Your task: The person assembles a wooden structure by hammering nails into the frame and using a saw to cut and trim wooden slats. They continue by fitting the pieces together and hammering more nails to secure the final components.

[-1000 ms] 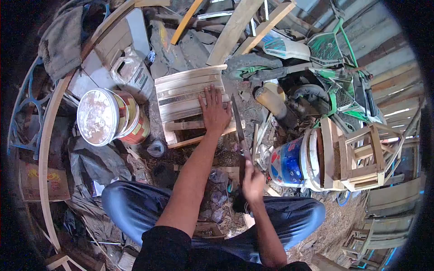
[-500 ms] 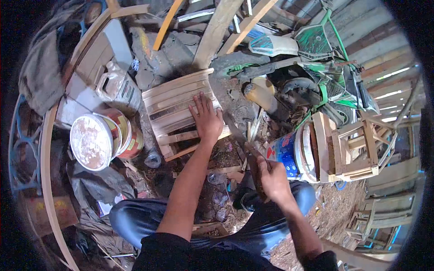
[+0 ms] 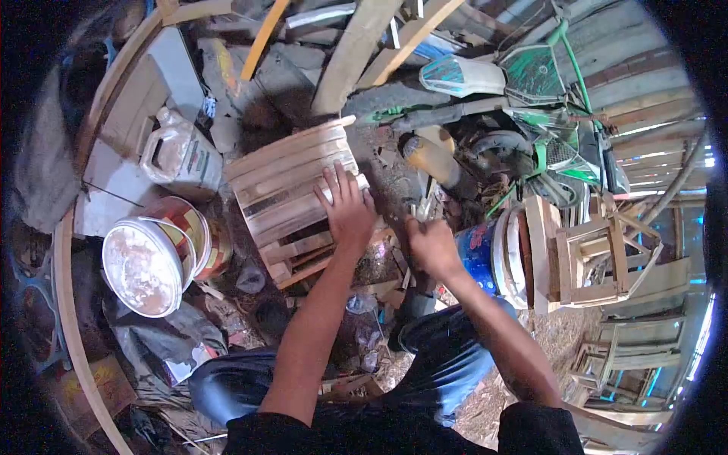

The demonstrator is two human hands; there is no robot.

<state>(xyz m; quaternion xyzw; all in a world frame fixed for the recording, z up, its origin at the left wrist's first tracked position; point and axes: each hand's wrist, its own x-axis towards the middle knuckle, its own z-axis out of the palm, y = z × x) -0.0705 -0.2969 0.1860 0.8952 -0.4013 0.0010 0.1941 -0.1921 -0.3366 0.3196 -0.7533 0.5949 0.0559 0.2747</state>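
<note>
My left hand (image 3: 350,211) lies flat, fingers apart, on the near right part of a slatted wooden crate (image 3: 292,173). The crate is tilted on the ground in front of me, with a gap between slats at its lower end. To the right, my right hand (image 3: 434,249) is closed around a long dark-bladed tool (image 3: 392,216). Its blade points up and left, along the crate's right edge beside my left fingers. Motion blur hides whether it is a saw or a machete, and whether it touches the wood.
On the left stand a white-lidded bucket (image 3: 148,265) and a dirty white jerrycan (image 3: 178,155). A blue bucket (image 3: 476,254) with wooden frames (image 3: 588,262) is at right. Behind lie a green-and-white motorbike (image 3: 531,114), a yellowish cylinder (image 3: 426,155) and leaning planks (image 3: 356,53).
My right hand has moved up and left, bringing the blade nearer the crate's edge. My left hand stays on the crate. The whole view has shifted slightly.
</note>
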